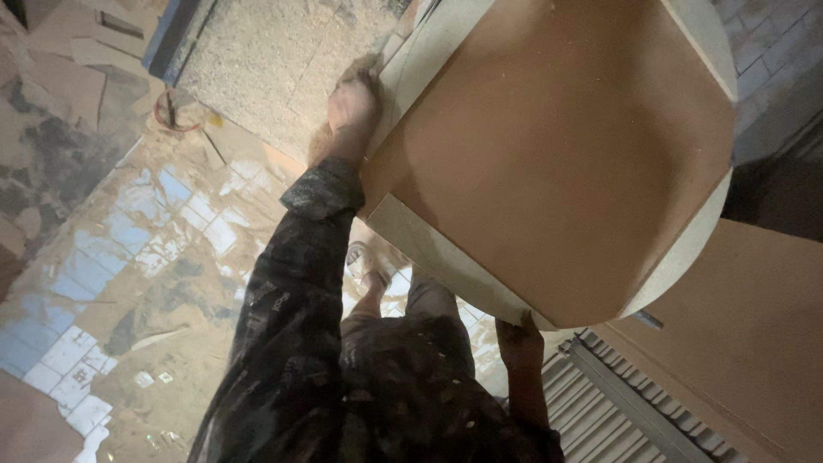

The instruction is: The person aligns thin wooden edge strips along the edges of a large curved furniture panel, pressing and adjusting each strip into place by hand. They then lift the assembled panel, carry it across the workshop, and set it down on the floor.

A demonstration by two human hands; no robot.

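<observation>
Both hands grip a large brown fibreboard piece [557,146] with pale cut edges and rounded corners, which fills the frame from twelve to four o'clock and is held up off the floor. At about eleven o'clock from the frame's centre, the left hand [351,107] is clamped on the board's upper left edge, fingers curled over the pale rim, with the dark, dust-speckled sleeve [296,283] running down toward six o'clock. Near five o'clock the right hand [519,339] holds the board's lower edge from beneath; its fingers are mostly hidden behind the rim, so how far they wrap cannot be told. Between the two arms, a sandalled foot [364,261] shows on the floor just under the board's lower left side. A tiled floor [137,257], smeared with sawdust and showing blue and white patches, spreads from seven to ten o'clock. Heaped sawdust [274,60] lies at about eleven o'clock beyond the left hand. At four o'clock another brown board [746,343] lies flat, and just beside it, at five o'clock, is a ribbed grey panel [600,403].
</observation>
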